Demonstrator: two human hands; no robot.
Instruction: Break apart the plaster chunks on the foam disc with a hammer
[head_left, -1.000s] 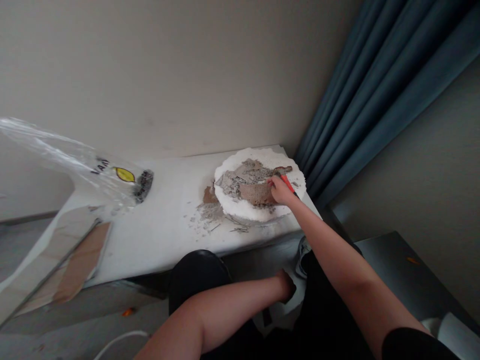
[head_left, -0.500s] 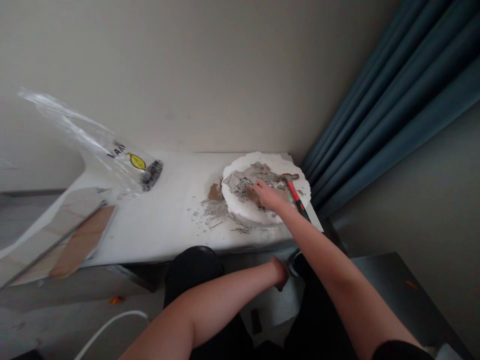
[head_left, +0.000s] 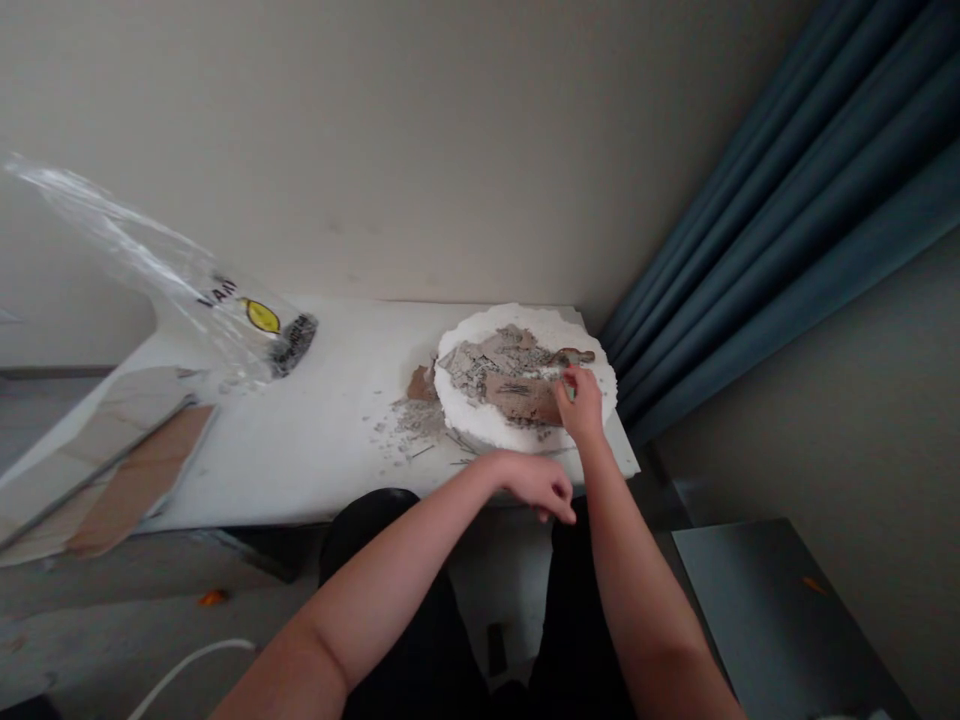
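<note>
On the white table lies a round white slab [head_left: 465,330] with a rough edge, its hollow filled with grey rubble [head_left: 480,362]. A brown flat piece [head_left: 517,398] rests across the rubble with several thin nails on top. My right hand [head_left: 583,402] is closed at the slab's right side, by the hammer [head_left: 576,356]. Only the hammer's rusty head shows; its red and black handle is hidden by the hand. My left hand [head_left: 541,486] hovers at the table's front edge, fingers curled. What it holds, if anything, is hidden.
Crumbs and loose nails lie left of the slab, beside a brown fragment [head_left: 420,383]. A clear plastic bag [head_left: 225,310] with dark contents stands further left. Cardboard [head_left: 142,480] and a metal rod [head_left: 97,475] lie at the left end. A blue curtain [head_left: 742,210] hangs at right.
My right hand has moved right, from the rubble to the hammer, uncovering the brown piece with nails. My left hand has risen from between the knees to the table edge.
</note>
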